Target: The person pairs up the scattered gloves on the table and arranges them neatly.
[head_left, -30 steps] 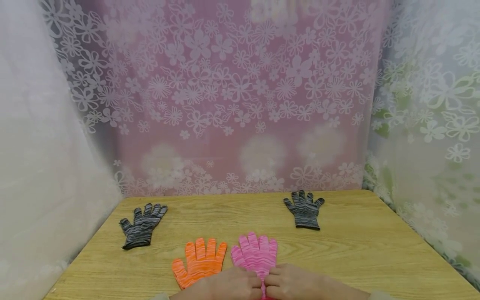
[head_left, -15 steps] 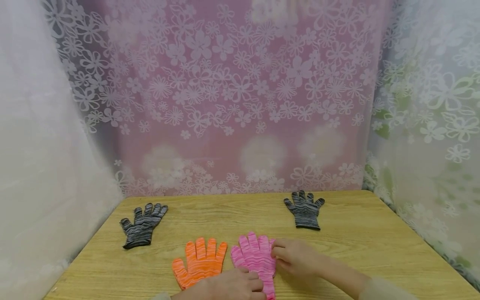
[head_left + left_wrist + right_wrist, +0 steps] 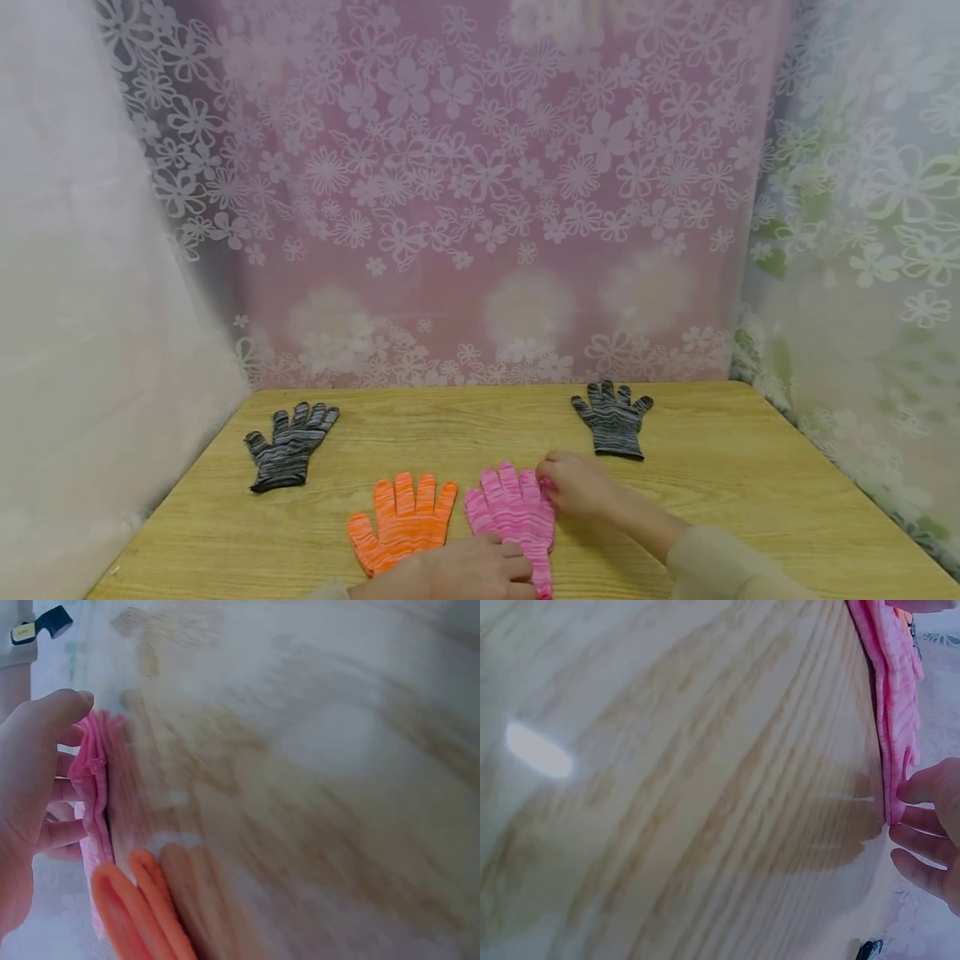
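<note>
A pink knit glove (image 3: 517,508) lies flat on the wooden table, fingers pointing away. My left hand (image 3: 468,571) rests on its lower part; in the left wrist view, that hand's fingertips touch the pink fabric near the cuff (image 3: 91,765). At the upper right of the same glove, my right hand (image 3: 581,487) pinches a glove finger between thumb and fingers, as the right wrist view also shows at the glove's tip (image 3: 894,802). An orange knit glove (image 3: 408,521) lies just left of the pink one, its lower end hidden behind my left forearm.
Two dark grey striped gloves lie farther back: one glove at the left (image 3: 291,450) and the other glove at the right (image 3: 615,423). Flowered curtains (image 3: 487,208) hang behind and beside the table (image 3: 720,450).
My right hand has left the glove's lower end beside my left hand and moved up and away to its fingers on the right. The left hand stays at the lower part.
</note>
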{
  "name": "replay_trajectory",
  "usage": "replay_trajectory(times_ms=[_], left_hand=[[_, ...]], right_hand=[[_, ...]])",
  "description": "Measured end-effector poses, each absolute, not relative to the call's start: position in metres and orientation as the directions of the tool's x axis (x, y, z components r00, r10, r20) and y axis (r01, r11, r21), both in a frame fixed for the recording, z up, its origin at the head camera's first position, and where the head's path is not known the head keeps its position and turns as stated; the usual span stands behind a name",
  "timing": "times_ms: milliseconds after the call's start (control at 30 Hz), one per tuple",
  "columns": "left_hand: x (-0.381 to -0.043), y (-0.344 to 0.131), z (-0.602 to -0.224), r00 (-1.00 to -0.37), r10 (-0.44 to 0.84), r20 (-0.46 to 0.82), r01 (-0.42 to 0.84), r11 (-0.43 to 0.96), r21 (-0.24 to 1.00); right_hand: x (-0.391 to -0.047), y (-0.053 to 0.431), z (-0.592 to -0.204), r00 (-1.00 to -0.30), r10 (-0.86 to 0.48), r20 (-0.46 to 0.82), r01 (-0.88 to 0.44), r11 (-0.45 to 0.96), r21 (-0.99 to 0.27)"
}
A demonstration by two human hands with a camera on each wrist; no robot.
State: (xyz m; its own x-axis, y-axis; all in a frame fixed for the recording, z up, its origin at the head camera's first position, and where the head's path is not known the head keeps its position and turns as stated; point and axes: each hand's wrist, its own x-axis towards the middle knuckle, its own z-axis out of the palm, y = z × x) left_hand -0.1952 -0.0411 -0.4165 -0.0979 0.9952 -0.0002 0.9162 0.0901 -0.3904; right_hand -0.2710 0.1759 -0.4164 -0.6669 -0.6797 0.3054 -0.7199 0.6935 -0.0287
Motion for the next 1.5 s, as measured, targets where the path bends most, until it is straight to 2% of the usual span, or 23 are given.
replay_trajectory(times_ms=[333,667,967,1067,1200,1300,1400,1500], left_hand=[[-0.194,-0.041,-0.412,-0.106,0.994,0.004,0.951,0.103,-0.291],[-0.195,-0.04,-0.411,-0.121,0.993,-0.007,0.957,0.115,-0.265],[-0.195,-0.041,-0.414,-0.126,0.992,0.022,0.951,0.127,-0.281],[-0.195,-0.042,-0.415,-0.121,0.992,0.038,0.945,0.127,-0.3],[-0.195,-0.043,-0.415,-0.118,0.992,0.05,0.936,0.128,-0.327],[-0.194,-0.042,-0.414,-0.124,0.991,0.047,0.932,0.132,-0.337],[-0.194,-0.042,-0.414,-0.128,0.991,0.046,0.936,0.136,-0.326],[-0.193,-0.041,-0.413,-0.128,0.991,0.046,0.94,0.136,-0.314]], right_hand=[[-0.277,0.175,-0.42,-0.675,-0.625,0.392,-0.694,0.719,-0.049],[-0.278,0.171,-0.415,-0.737,-0.604,0.305,-0.65,0.756,-0.074],[-0.275,0.178,-0.413,-0.719,-0.608,0.337,-0.667,0.739,-0.089],[-0.272,0.186,-0.408,-0.631,-0.688,0.358,-0.758,0.645,-0.096],[-0.267,0.194,-0.406,-0.369,-0.849,0.378,-0.921,0.389,-0.025],[-0.261,0.196,-0.406,-0.195,-0.903,0.384,-0.973,0.226,0.038],[-0.255,0.194,-0.408,-0.096,-0.914,0.394,-0.988,0.134,0.071],[-0.251,0.19,-0.412,-0.061,-0.919,0.39,-0.992,0.101,0.082]])
